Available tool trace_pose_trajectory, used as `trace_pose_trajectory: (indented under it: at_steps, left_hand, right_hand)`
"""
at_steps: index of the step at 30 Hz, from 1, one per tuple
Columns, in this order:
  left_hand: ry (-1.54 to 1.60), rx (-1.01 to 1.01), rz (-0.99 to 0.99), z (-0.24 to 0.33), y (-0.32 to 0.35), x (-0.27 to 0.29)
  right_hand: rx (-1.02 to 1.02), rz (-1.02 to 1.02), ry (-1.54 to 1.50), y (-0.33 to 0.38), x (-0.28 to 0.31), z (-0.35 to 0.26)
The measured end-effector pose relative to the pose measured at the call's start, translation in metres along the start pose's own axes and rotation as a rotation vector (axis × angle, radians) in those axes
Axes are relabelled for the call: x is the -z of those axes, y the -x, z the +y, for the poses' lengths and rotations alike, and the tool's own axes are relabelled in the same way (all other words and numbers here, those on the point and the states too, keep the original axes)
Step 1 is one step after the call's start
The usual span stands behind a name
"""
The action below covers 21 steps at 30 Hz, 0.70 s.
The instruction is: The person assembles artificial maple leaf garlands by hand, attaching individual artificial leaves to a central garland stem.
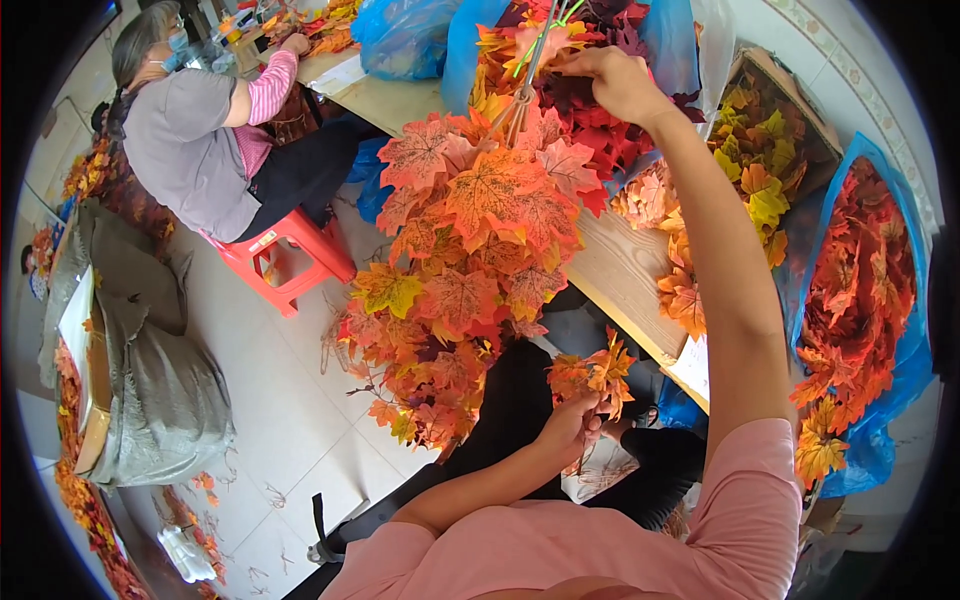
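1. My right hand [618, 85] is raised, fingers pinched shut on the stems of a long hanging garland of orange and red fabric maple leaves [470, 250], which dangles down past the wooden table edge [620, 270].
2. My left hand [572, 425] is closed around a small sprig of orange leaves [598, 372] near my lap.
3. I judge the garland largely built; loose leaves still fill the blue plastic bag [905, 350], so much remains.
4. The stem join is blurred behind my fingers; a seated co-worker [200, 140] works on a red stool [285, 260].
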<state>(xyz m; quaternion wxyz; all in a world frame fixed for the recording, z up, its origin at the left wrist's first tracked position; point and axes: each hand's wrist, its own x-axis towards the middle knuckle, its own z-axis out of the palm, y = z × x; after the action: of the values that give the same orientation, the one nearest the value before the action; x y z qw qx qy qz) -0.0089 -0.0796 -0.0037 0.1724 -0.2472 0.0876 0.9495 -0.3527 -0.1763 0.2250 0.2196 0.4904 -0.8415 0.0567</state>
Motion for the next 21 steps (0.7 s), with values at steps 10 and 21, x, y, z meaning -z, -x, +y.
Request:
trace_pose_trajectory:
  at_steps: [10, 21]
  left_hand:
    - [-0.042, 0.041, 0.014, -0.006, -0.002, -0.001]
    - [-0.039, 0.052, 0.004, -0.012, -0.003, -0.001]
  right_hand:
    - [-0.050, 0.560, -0.832, 0.003, 0.040, 0.013]
    - [-0.656, 0.831, -0.781, 0.161, 0.013, 0.064]
